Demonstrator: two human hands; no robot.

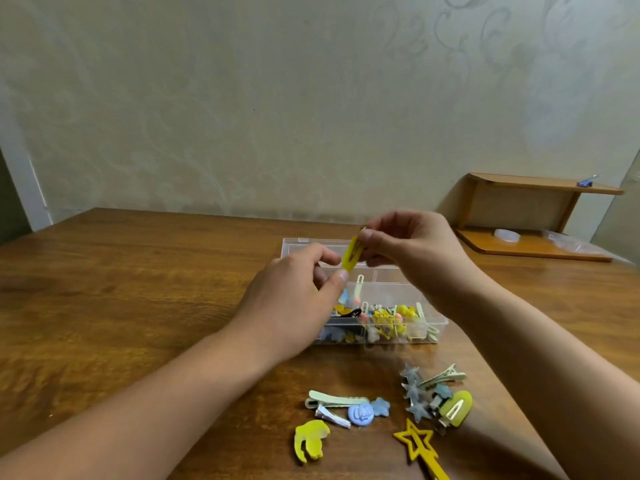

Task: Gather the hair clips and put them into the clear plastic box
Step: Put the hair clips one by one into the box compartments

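I see table (138, 289): brown wood, visible grain, smooth with soft sheen. Box (429, 318): clear hard plastic, glossy, see-through walls. Snap clip (351, 253) pinched between my fingers: yellow, matt coated look. Banana clip (310, 441): yellow, matt, slightly fuzzy, felt-like. Star clip (415, 445): mustard yellow, matt, felt-like. Long clip (334, 399): pale green, smooth painted metal look. Small clip (332, 416): bare silvery metal, shiny. Shelf (540, 185) at far right: orange-brown wood, smooth. Wall (242, 98): pale, matt, faint swirl pattern.
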